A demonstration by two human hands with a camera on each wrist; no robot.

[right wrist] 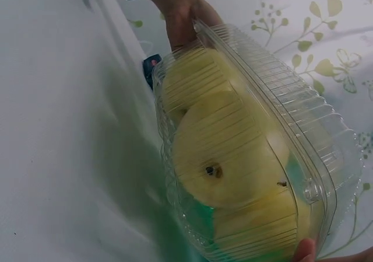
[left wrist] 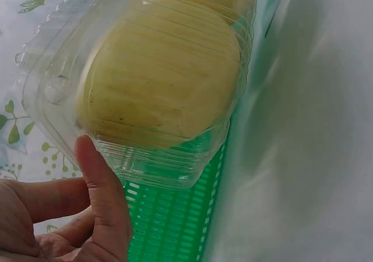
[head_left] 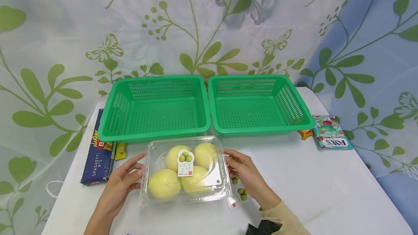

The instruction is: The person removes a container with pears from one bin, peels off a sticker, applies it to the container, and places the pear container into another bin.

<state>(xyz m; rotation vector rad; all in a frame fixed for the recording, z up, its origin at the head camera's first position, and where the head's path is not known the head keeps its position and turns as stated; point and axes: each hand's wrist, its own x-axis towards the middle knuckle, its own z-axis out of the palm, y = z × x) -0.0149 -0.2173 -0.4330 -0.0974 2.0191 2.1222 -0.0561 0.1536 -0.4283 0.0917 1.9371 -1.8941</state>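
A clear plastic clamshell box (head_left: 213, 200) holds several pale yellow-green round fruits (head_left: 164, 184), which look like pears or apples. On its lid is a white label (head_left: 185, 169) with a picture of green fruit and handwriting. My left hand (head_left: 119, 184) holds the box's left edge in its fingertips. At the opposite edge my right hand (head_left: 246, 175) grips the rim, with part of its fingers hidden behind the plastic. Both wrist views show the box lifted off the white table, with the fruits (right wrist: 227, 151) seen through the ribbed wall.
Two green baskets (head_left: 202, 133) (head_left: 261, 130) stand side by side at the back. A blue spaghetti box (head_left: 96, 162) and a yellow packet (head_left: 120, 151) lie at left. A FOX'S bag (head_left: 331, 133) and an orange packet (head_left: 306, 134) lie at right. Labels with green fruit pictures (head_left: 242, 194) lie by the right hand.
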